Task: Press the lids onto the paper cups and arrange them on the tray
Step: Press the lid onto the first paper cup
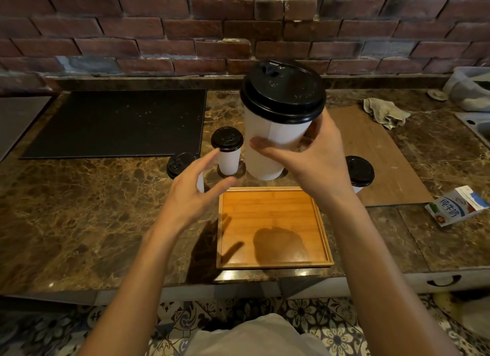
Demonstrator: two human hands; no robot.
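My right hand grips a white paper cup with a black lid, held up in the air above the far edge of the wooden tray. My left hand hovers open to the left of the tray, fingers spread, holding nothing. Three more lidded white cups stand on the counter: one behind the tray, one partly hidden by my left hand, and one behind my right wrist. Nothing stands on the tray.
A black mat lies at the back left of the marble counter. A brown board with a crumpled cloth lies at the right. A milk carton lies near the right edge. A sink is at far right.
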